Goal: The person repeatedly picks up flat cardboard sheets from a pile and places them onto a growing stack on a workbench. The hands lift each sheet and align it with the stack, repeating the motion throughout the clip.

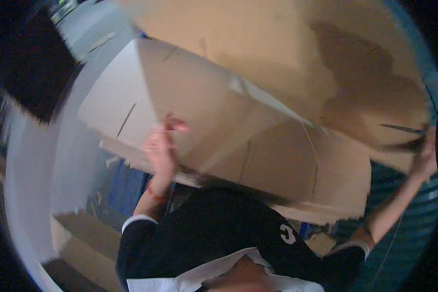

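A stack of flat brown cardboard sheets (pixel 204 112) lies in front of me, with slots cut into the top one. Over its left part is my left hand (pixel 161 146), blurred; its fingers look loosely bent and apart, and nothing shows in them. At the far right my right hand (pixel 427 153) is closed round a thin dark pointed tool (pixel 401 128), perhaps scissors or a blade; its exact kind is unclear. The tool points left, in front of a large cardboard panel (pixel 267 44). A thin yellowish string (pixel 310 141) runs across the stack's right part.
An open cardboard box (pixel 85 243) stands at the lower left, near something blue (pixel 126 187) under the stack. A black object (pixel 39 68) is at the upper left. Dark green ridged material (pixel 399 233) lies at the lower right. My shadow falls on the large panel.
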The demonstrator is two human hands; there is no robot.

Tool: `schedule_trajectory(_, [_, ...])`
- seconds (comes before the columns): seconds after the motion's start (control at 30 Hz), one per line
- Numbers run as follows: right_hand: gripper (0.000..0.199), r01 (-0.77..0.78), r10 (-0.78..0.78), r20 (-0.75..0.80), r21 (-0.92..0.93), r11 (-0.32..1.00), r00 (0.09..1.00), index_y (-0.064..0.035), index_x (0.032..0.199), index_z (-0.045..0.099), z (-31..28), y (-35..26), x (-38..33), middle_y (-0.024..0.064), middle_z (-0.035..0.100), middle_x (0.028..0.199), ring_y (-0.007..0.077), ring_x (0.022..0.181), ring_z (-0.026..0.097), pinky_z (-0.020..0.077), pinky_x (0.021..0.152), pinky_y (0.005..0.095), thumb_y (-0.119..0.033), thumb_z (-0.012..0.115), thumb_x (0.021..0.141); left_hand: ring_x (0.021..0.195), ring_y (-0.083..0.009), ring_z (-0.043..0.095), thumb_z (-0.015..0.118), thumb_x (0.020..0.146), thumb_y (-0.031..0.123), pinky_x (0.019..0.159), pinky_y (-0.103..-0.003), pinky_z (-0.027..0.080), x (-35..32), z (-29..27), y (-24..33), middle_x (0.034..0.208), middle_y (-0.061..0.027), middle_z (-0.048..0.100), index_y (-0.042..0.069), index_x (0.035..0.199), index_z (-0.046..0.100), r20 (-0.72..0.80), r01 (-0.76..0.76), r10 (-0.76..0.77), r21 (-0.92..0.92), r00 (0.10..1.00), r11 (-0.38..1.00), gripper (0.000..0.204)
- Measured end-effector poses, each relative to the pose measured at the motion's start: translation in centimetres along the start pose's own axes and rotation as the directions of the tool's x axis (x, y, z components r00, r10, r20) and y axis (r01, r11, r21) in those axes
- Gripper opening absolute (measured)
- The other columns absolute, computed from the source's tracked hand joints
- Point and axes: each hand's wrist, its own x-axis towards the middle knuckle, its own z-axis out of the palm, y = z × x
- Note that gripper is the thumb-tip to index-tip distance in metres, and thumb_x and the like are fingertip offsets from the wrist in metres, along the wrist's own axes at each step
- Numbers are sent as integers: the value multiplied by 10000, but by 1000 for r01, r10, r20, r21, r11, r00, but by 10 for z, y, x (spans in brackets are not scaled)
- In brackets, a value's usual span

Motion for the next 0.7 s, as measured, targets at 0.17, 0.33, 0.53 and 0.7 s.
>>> schedule_trajectory(0.17, [497,17,-108,364,245,969,925,-47,690,544,-92,-128,-106,90,521,641,261,569,512,414,516,347,-538,590,753,1280,-238,310,418,919,348,1075,-440,194,45,-60,22,1383,-119,357,75,1317,391,-572,322,-522,-419,633,849,483])
schedule_trajectory(0.33, [416,-308,264,216,204,929,940,-22,891,541,-108,-155,-185,163,542,959,303,817,556,463,707,401,-428,592,818,1202,-303,389,529,761,637,1011,-472,293,56,-110,41,1279,-147,457,-1,1265,417,-433,118,-357,-487,828,865,820])
schedule_trajectory(0.53, [493,-266,863,281,871,-413,-420,-21,1320,329,-101,-101,-338,113,406,1316,268,1174,421,347,980,384,-98,524,875,1118,-239,462,500,879,260,968,-344,360,62,-172,-1,1249,-162,467,-53,1286,374,-348,545,-518,-23,781,838,529])
schedule_trajectory(0.7, [495,-607,915,213,694,-388,-341,-58,1287,369,-104,-73,-336,91,483,1223,263,1107,479,413,917,394,5,521,820,1071,-203,499,512,859,98,900,-316,406,62,-187,-30,1209,-140,500,-60,1210,464,-327,611,-563,58,759,790,388])
